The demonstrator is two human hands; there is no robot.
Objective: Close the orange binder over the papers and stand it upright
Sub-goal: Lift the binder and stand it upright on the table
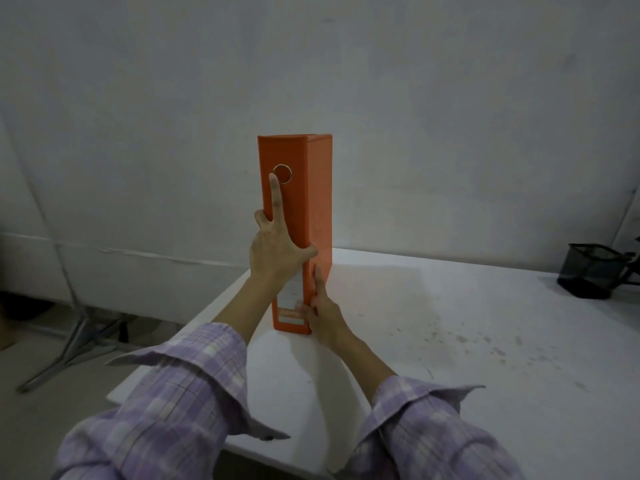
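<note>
The orange binder (pixel 317 195) stands upright and closed on the white table (pixel 450 334), near its left edge, spine toward me. A metal-rimmed finger hole and a white label show on the spine. My left hand (pixel 275 251) grips the spine at mid height, index finger stretched up toward the hole, thumb wrapped round the right edge. My right hand (pixel 320 311) holds the binder's lower right edge, fingers along the cover. The papers are hidden inside.
A black mesh pen holder (pixel 594 271) sits at the table's far right. A metal stand leg (pixel 69 344) rests on the floor to the left. A white wall is close behind the binder. Dark specks mark the tabletop on the right.
</note>
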